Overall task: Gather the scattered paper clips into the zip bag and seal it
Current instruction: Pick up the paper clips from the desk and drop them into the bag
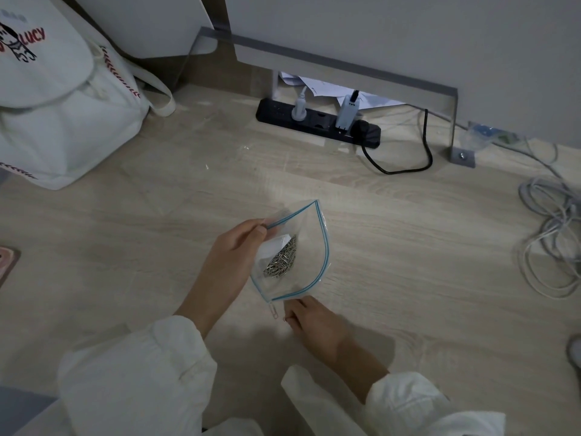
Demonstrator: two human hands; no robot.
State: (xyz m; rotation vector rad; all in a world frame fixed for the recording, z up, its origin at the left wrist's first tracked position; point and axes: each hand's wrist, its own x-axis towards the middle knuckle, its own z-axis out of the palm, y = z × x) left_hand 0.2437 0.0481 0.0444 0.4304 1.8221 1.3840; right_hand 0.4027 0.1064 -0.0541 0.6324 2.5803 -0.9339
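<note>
White canvas tote bag with red stitching (63, 105) stands at the far-left corner of the pale wood-grain counter (408, 247). Both sleeves are white.

Left hand (232, 256) is near the counter's middle. Thumb and fingers pinch the left rim of the clear plastic zip bag with blue seal strips (311, 247), holding it up. The bag mouth gapes wide and faces up toward the camera, unsealed.

Heap of silver metal paper clips (281, 259) sits inside the bag at the bottom, next to a white slip.

Single loose paper clip (274, 310) lies flat on the counter, just at the bag's near corner and outside it.

Right hand (314, 322) is low on the counter just below the bag's near edge, fingers curled. Its fingertips are at a second small clip (284, 318); can't tell if it's pinched or only touched.

Black power strip (317, 122) lies along the far edge with plugs in it. Tangle of grey cables (550, 240) is at the right edge.
</note>
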